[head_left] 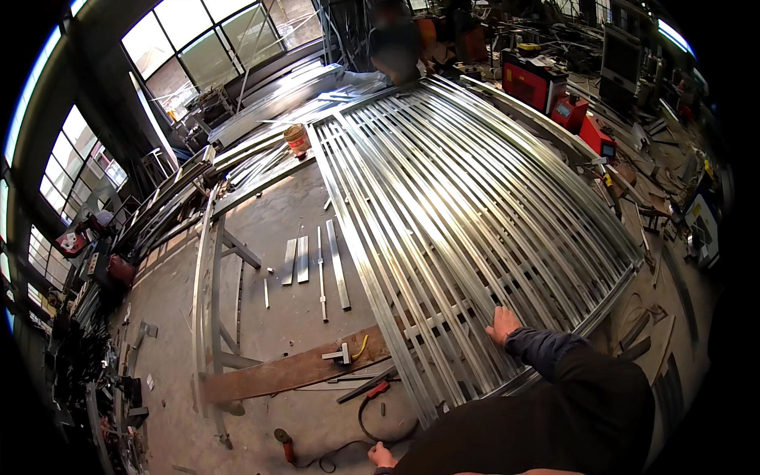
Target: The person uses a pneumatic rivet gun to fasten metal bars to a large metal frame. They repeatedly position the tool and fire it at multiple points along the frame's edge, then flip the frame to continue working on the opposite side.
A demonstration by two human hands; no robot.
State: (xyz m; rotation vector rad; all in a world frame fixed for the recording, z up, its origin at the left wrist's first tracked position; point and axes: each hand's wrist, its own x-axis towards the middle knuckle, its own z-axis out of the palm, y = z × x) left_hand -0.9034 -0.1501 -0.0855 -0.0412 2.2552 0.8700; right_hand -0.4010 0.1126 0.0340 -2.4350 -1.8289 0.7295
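A large panel of parallel shiny metal bars stretches away in front of me. My right hand is on its near part, fingers curled over one metal bar. Low in the picture, my left hand shows only in part, beside the panel's near corner. Its fingers are closed, and whatever they hold, if anything, is hidden. Close to that hand, a black cable with a red handle curves over the floor. An angle grinder with an orange-red body lies further left.
A brown board bears a clamp-like metal tool. Flat metal strips lie beyond it, near a metal frame. A bucket stands near the panel's far left corner. Another person is at the far end. Red machines stand right.
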